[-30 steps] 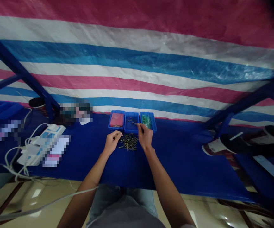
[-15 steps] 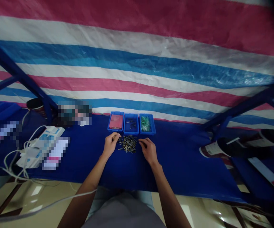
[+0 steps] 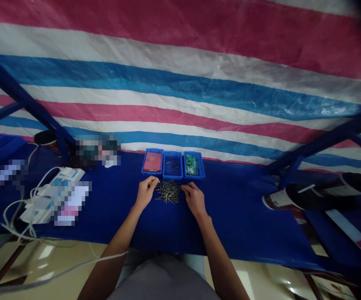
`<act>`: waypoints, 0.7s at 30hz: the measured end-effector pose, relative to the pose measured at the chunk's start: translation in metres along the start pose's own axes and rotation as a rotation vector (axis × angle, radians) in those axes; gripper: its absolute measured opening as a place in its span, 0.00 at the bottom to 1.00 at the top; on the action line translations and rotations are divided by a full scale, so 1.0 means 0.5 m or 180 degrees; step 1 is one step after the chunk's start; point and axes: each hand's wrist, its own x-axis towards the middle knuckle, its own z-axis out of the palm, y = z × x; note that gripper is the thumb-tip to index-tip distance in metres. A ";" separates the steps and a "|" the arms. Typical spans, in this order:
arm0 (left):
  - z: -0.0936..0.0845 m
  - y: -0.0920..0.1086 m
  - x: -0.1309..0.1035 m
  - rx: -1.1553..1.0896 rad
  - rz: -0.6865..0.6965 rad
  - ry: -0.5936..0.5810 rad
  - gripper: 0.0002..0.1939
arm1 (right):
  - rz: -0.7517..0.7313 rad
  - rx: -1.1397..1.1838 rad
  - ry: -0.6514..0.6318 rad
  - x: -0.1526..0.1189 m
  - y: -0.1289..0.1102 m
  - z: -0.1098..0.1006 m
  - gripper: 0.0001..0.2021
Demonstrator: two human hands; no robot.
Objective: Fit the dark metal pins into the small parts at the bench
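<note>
A loose pile of thin, brass-and-dark metal pins or screws (image 3: 168,191) lies on the blue table between my hands. My left hand (image 3: 146,192) is at the pile's left edge, thumb and fingertips pinched together. At the right edge, my right hand (image 3: 194,199) has its fingers closed in a pinch too. Whatever either hand holds is too small to make out. Just behind the pile stand three blue bins: the left bin (image 3: 143,170) holds something flat and pink, the middle bin (image 3: 172,176) a few thin dark pieces, and the right bin (image 3: 201,171) green-and-clear plastic packets.
To the left lie a white power strip (image 3: 64,177) with tangled cables (image 3: 11,223) and a blurred-out paper. Dark tubs (image 3: 280,198) stand to the right. Blue frame bars (image 3: 21,96) rise at both sides before a striped plastic sheet (image 3: 180,96).
My right hand has shifted slightly left, closer to the pile, and its fingertips are closed together. My left hand has barely moved. The view has tilted very slightly.
</note>
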 end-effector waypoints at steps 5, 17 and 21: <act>-0.002 0.005 -0.001 0.0022 0.0002 -0.0050 0.19 | -0.0034 0.0250 0.0012 0.006 -0.002 -0.011 0.12; 0.000 -0.003 -0.001 0.0046 0.0023 -0.0056 0.19 | -0.0007 0.0873 0.0565 0.015 -0.065 -0.045 0.12; -0.002 0.007 -0.004 0.0103 0.0073 -0.0239 0.19 | -0.0053 0.1247 0.0465 0.028 -0.101 -0.023 0.12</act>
